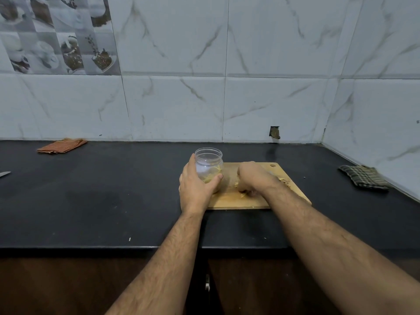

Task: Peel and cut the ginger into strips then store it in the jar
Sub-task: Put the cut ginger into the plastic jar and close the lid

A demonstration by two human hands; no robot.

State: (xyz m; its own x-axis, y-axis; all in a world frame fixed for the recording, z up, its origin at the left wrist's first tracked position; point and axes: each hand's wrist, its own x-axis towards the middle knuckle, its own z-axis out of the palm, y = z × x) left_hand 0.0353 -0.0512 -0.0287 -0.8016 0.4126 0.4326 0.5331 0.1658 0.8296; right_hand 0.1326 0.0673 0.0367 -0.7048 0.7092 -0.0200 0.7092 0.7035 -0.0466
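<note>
- Clear, round, lidless plastic jar point(208, 165): stands upright at the left end of the board, mouth open to the top. Pale yellow ginger strips point(210, 177) lie inside it, low against the wall.
- Left hand point(196, 189): wrapped round the near side of the jar, thumb on its right flank, fingers curled behind its left flank; a firm grasp on the container.
- Right hand point(252, 178): lowered onto the middle of the board, knuckles up, fingers curled under toward the wood. The fingertips are blurred and hidden beneath the palm; whether they pinch any ginger cannot be told.
- Rectangular pale wooden cutting board point(241, 202): lies flat on the counter, a hanging hole at its far right corner. A few loose yellow ginger scraps point(242, 195) rest on it beside the right hand; a small heap of brownish ginger peelings point(285, 181) sits near its right edge.
- Black stone countertop point(102, 201): bears the board, well forward of the wall.
- Orange checked folded cloth point(61, 145): at the far left, near the wall.
- Dark green checked cloth point(363, 177): at the far right, near the corner.
- Steel knife tip point(5, 174): at the left frame edge, well apart from the board.
- White marble-veined wall tiles point(227, 64): behind the counter, with a printed picture panel point(56, 35) at upper left.
</note>
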